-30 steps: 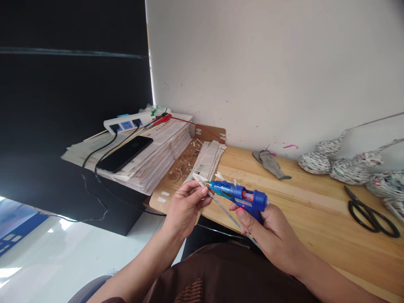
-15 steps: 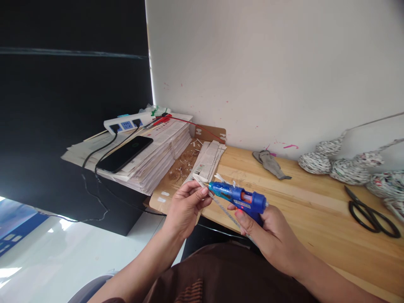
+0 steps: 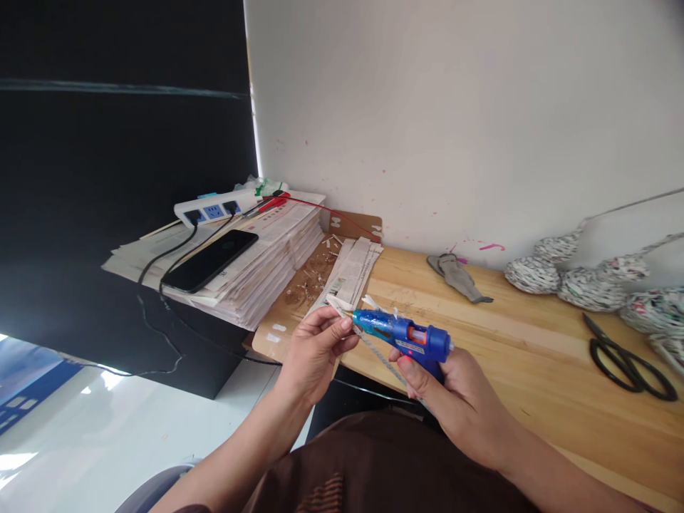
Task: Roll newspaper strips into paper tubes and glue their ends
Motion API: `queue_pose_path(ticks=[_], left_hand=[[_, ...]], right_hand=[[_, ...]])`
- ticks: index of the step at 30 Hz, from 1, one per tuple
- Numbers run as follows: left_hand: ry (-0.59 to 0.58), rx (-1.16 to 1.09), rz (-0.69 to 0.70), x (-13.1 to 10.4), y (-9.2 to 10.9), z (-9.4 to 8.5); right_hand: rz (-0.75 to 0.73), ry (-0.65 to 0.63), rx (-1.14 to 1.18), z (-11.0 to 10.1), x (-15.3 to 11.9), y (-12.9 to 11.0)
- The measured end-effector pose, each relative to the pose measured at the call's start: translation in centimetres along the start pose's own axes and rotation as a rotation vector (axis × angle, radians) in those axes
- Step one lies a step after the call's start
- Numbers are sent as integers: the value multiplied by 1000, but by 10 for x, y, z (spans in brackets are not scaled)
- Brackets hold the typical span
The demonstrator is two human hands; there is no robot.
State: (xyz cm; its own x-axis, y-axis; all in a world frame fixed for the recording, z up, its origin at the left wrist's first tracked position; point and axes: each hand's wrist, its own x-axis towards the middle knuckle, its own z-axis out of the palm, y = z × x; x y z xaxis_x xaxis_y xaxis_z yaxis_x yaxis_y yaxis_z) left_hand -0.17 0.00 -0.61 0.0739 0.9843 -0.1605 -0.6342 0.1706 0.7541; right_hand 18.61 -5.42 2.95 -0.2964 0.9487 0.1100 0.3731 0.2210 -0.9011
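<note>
My right hand [image 3: 454, 395] is wrapped round the handle of a blue glue gun [image 3: 398, 329], whose small red light glows. The gun's nozzle points left and meets a thin white paper strip [image 3: 338, 306] pinched in my left hand [image 3: 323, 340]. A narrow, printed length of the paper [image 3: 382, 354] runs from my left fingers down to the right, passing behind the gun and my right hand. Just beyond my left hand, flat newspaper strips [image 3: 350, 274] lie on a piece of brown cardboard [image 3: 275, 329].
Left of my hands is a stack of newspapers [image 3: 283, 263] carrying a black phone [image 3: 211, 261] and a power strip [image 3: 214, 210] with cords. On the wooden table [image 3: 513, 349] are black scissors [image 3: 628, 360], a grey cloth-like piece [image 3: 459, 276] and woven paper gourd shapes [image 3: 593, 288].
Almost nothing differs. Both hands hold their places, the gun's nozzle still at the paper strip; the view has shifted very slightly.
</note>
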Motion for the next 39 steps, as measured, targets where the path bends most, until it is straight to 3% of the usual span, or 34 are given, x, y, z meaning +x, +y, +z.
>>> queue_pose_path(ticks=[39], left_hand=[[-21,-1,-11,-2,-1,-1]], right_hand=[[0,9,-18,-1,-1,0]])
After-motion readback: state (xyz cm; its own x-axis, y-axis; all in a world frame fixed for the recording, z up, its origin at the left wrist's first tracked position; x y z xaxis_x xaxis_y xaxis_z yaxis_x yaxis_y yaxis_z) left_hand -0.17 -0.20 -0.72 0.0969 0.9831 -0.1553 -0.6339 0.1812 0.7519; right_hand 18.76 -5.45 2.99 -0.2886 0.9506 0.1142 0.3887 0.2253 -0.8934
